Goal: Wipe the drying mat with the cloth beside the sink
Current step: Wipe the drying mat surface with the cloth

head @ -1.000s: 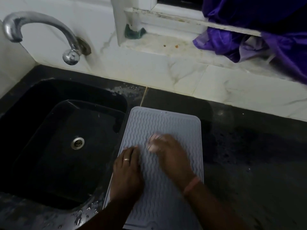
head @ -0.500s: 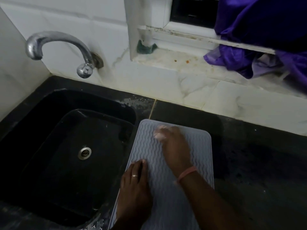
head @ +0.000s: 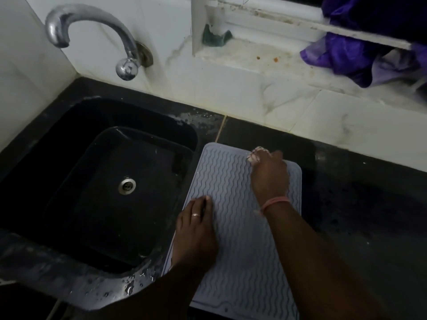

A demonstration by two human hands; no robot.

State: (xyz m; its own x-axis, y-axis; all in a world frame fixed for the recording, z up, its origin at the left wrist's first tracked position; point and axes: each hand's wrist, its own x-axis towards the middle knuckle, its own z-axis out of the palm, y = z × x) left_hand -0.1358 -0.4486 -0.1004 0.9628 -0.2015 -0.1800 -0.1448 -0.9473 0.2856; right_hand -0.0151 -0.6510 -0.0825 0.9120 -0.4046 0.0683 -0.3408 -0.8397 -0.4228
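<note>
Dim light falls on a black stone worktop (head: 360, 204) backed by white marble-veined wall tiles (head: 231, 88). Above, a stained window sill (head: 265, 54) carries bunched purple cloth (head: 369, 58).

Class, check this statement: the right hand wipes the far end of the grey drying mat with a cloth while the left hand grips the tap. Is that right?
One detail is wrong. The left hand does not grip the tap; it rests flat on the drying mat at its sink-side edge. The right hand does hold the cloth at the mat's far end, as the head view shows.

Chrome tap (head: 97, 35), purple fabric (head: 369, 58) on sill.
</note>
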